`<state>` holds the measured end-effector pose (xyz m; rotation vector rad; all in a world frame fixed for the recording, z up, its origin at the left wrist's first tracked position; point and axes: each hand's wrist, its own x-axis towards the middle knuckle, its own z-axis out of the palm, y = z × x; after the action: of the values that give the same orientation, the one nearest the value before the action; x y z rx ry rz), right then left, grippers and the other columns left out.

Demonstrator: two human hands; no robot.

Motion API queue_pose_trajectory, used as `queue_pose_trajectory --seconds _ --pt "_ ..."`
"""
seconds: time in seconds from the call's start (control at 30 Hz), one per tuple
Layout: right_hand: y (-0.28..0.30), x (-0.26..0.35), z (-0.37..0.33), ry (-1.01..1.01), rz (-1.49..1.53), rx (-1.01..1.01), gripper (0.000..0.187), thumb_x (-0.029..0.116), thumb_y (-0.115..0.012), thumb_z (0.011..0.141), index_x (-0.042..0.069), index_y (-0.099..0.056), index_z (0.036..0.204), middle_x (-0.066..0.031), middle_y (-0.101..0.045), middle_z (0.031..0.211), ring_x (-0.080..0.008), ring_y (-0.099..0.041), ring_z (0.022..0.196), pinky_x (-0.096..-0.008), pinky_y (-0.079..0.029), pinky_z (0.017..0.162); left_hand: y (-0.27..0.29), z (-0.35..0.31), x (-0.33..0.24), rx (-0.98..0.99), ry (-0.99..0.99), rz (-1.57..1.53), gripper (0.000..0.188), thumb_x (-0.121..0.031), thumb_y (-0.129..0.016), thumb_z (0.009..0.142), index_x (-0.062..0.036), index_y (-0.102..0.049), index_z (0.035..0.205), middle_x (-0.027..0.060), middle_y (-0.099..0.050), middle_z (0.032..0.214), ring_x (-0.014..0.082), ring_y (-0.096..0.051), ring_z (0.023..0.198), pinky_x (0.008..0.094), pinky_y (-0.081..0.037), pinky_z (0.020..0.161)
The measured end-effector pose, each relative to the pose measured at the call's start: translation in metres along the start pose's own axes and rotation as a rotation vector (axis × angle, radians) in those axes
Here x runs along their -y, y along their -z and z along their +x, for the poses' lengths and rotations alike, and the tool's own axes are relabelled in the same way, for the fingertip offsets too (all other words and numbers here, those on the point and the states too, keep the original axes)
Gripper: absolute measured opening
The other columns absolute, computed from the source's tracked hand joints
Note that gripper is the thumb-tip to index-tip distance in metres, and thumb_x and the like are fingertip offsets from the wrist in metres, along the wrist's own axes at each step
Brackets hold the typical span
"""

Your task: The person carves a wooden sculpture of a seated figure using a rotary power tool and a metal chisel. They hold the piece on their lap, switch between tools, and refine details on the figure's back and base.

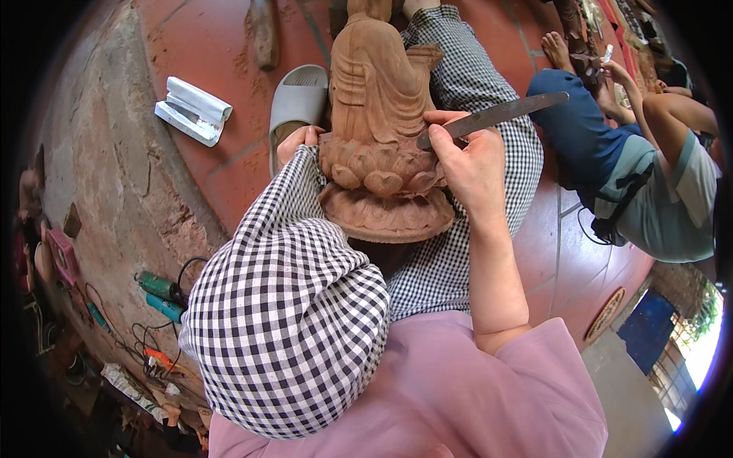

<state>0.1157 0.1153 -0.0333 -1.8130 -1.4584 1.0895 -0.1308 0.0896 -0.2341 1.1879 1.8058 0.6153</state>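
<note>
Blade (513, 112) pinched in the right hand (477, 168) could slip and nick the carving (382, 95) if the left hand (296, 143), whose grip I cannot tell, steadies it poorly.

– What's worn up top, pls?
– A plain mauve-pink top (466, 385) is worn, w/ a short, loose R sleeve (553, 366) cut abv. the elbow.
– & below?
– Blk/wht gingham trousers (477, 72) are worn, loosely cut, softly creased.

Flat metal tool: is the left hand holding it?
No, the right hand holds the flat metal tool; the left hand is at the carving.
</note>
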Motion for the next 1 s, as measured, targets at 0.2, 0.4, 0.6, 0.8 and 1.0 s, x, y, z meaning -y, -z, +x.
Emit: queue_pose_trajectory --seconds 0.2,0.4,0.6,0.8,1.0 --pt "-0.013 0.001 -0.007 0.23 -0.054 -0.088 0.015 0.014 -0.072 0.084 0.0 -0.072 0.081 -0.0082 -0.076 0.099 -0.0241 -0.071 0.079 -0.0347 -0.054 0.075 0.0 0.0 0.002 0.021 0.029 0.005 0.038 -0.027 -0.042 0.107 -0.0044 -0.07 0.12 0.0122 -0.074 0.112 0.0208 -0.071 0.1 0.0331 -0.055 0.094" --pt "0.004 -0.001 0.0 0.072 -0.034 0.032 0.02 0.013 -0.07 0.084 -0.005 -0.072 0.093 -0.0125 -0.075 0.093 -0.0175 -0.07 0.076 -0.0306 -0.053 0.07 -0.008 -0.004 0.013 -0.179 -0.144 0.028 0.042 -0.029 -0.046 0.107 0.0002 -0.075 0.096 0.0101 -0.076 0.089 0.0158 -0.07 0.081 0.0295 -0.055 0.081" --pt "-0.017 0.002 -0.012 0.142 -0.11 -0.117 0.028 0.015 -0.073 0.083 0.001 -0.072 0.107 -0.0076 -0.073 0.087 -0.0229 -0.069 0.077 -0.0337 -0.054 0.075 -0.006 -0.003 0.009 -0.111 -0.086 -0.029 0.042 -0.029 -0.046 0.107 0.0003 -0.075 0.097 0.0098 -0.076 0.091 0.016 -0.07 0.082 0.0295 -0.055 0.081" --pt "0.0 -0.003 -0.001 0.1 -0.028 0.062 0.025 0.016 -0.074 0.084 0.0 -0.072 0.104 -0.0064 -0.074 0.086 -0.0221 -0.07 0.081 -0.0343 -0.054 0.076 -0.004 -0.005 0.01 -0.106 -0.05 -0.047 0.042 -0.029 -0.046 0.107 0.0005 -0.074 0.099 0.0096 -0.076 0.092 0.0162 -0.07 0.083 0.0296 -0.055 0.081" --pt "-0.003 0.0 -0.003 0.212 -0.06 0.026 0.018 0.012 -0.072 0.087 -0.004 -0.072 0.095 -0.0102 -0.075 0.091 -0.0164 -0.069 0.079 -0.0302 -0.053 0.072 -0.009 -0.001 0.01 -0.118 -0.098 -0.077 0.041 -0.029 -0.048 0.106 0.0003 -0.074 0.097 0.0094 -0.074 0.088 0.0165 -0.07 0.08 0.03 -0.055 0.077"
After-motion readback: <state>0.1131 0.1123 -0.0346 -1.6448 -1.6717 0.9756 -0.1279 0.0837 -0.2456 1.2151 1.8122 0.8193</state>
